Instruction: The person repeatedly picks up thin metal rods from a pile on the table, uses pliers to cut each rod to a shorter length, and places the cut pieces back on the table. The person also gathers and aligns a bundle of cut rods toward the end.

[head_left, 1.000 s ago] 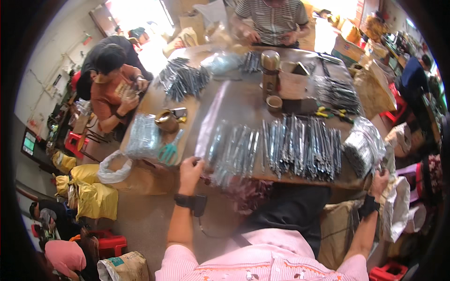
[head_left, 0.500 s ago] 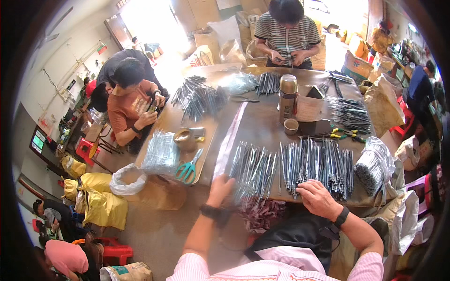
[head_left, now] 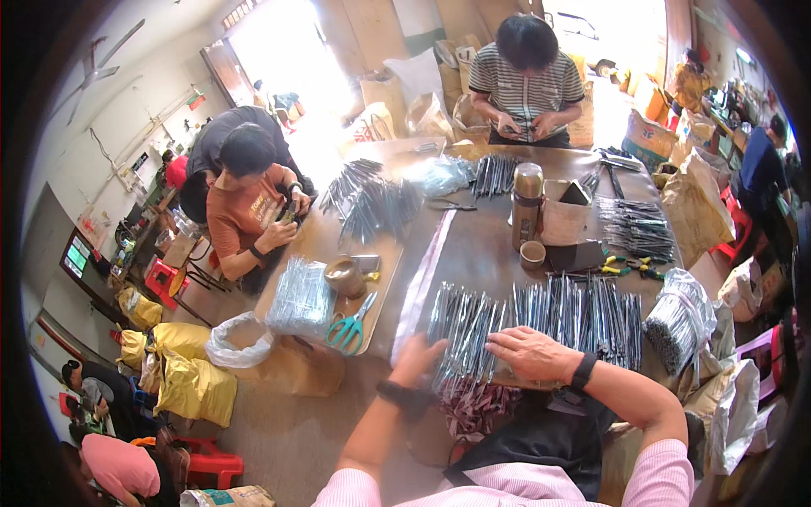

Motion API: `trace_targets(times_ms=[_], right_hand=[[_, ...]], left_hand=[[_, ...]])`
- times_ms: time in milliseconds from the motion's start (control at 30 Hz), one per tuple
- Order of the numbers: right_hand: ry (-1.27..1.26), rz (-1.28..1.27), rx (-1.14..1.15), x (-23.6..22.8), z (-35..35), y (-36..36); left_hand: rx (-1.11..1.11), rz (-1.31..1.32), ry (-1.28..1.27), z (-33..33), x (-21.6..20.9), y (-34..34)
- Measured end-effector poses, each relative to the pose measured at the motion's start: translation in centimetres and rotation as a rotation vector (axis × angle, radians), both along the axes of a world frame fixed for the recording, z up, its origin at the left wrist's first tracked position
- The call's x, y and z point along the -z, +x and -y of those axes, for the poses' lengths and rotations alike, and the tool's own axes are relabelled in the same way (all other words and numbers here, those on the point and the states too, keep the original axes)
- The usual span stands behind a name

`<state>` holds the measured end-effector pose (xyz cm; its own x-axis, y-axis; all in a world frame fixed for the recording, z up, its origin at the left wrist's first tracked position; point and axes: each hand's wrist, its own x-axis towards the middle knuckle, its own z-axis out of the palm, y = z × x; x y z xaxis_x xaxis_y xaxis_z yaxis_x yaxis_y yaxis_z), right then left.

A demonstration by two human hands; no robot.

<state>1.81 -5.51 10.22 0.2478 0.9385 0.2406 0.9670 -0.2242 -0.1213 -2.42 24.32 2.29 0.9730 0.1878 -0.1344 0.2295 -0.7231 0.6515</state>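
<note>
Two piles of thin, dark, shiny strips lie side by side along the table's near edge. My left hand (head_left: 416, 358) is against the near left side of the left pile (head_left: 463, 325), its fingers blurred by motion. At the near right side of that pile is my right hand (head_left: 530, 351), fingers stretched out and touching the strips. The right pile (head_left: 583, 314) sits just beyond my right hand. Both wrists wear dark bands. Below the table edge hangs crumpled purplish cloth (head_left: 473, 412), partly hidden by my arms and lap.
Left are teal-handled scissors (head_left: 347, 331), a tape roll (head_left: 345, 277) and clear strips (head_left: 299, 296). A bottle (head_left: 525, 207), a cup (head_left: 532, 253) and pliers (head_left: 625, 267) stand or lie farther back. Right is a tied bundle (head_left: 678, 321). Two people work across the table.
My right hand has moved left from the right pile to the left pile's right side. My left hand has shifted slightly right and nearer. The whole view has tilted a little.
</note>
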Motion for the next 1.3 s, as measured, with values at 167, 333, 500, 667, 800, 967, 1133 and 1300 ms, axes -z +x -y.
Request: trace_targets(times_ms=[167,333,500,667,800,967,1133,1300], right_hand=[[-0.046,-0.042,-0.032,2.0,-2.8,1.5],[-0.075,0.027,0.017,4.4,-3.6,3.1],[-0.043,0.004,0.007,4.9,-3.7,4.5],[-0.211,0.012,0.025,4.4,-5.0,5.1],[-0.258,0.025,-0.018,4.1,-5.6,5.7],[-0.349,-0.021,-0.039,3.4,-7.1,6.8],[-0.380,0.044,-0.120,3.8,-8.6,7.5],[-0.364,0.073,-0.161,4.7,-8.8,7.7]], left_hand=[[0.017,-0.054,-0.106,0.2,-0.9,-0.1],[0.004,-0.057,-0.077,0.3,-0.5,0.1],[0.019,-0.020,-0.033,0.6,-0.9,0.1],[0.004,-0.120,-0.109,1.0,-1.9,0.0],[0.021,-0.129,-0.017,1.3,-1.7,0.6],[0.071,-0.127,-0.027,1.4,-1.7,0.9],[0.249,-0.079,-0.158,1.5,-1.2,1.0],[0.275,-0.103,-0.327,2.2,-0.5,0.2]])
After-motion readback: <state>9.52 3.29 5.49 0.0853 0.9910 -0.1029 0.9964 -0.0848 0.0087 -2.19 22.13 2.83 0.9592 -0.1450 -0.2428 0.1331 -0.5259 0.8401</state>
